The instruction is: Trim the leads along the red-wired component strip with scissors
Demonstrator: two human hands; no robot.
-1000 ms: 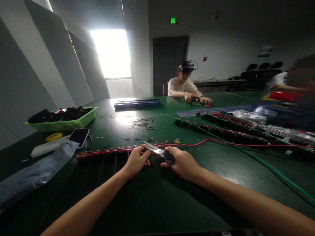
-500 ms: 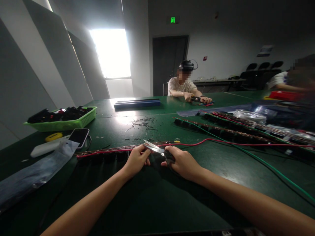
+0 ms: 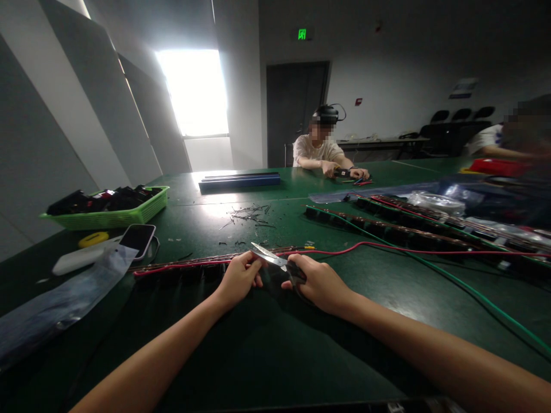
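My right hand [image 3: 322, 284] is closed round the dark handles of a pair of scissors [image 3: 269, 255], whose bright blades point left and lie close together. Just left of them, my left hand [image 3: 239, 278] pinches a red wire [image 3: 185, 265] where it runs along a long black strip [image 3: 181, 275] with copper-coloured wires on top. The blade tips reach the fingertips of my left hand, and what lies exactly between the blades cannot be made out. Beyond the scissors the red wire continues across the table to the right.
A green basket [image 3: 146, 213] of black parts, a phone [image 3: 140, 238] and a plastic bag [image 3: 73, 298] lie at left. Dark clippings [image 3: 249, 215] and a blue bar [image 3: 241, 182] are ahead. More strips [image 3: 387, 229] and a green wire [image 3: 465, 292] lie right. A co-worker [image 3: 318, 146] sits opposite.
The scissor blades have come closer together. Both hands have stayed in nearly the same place.
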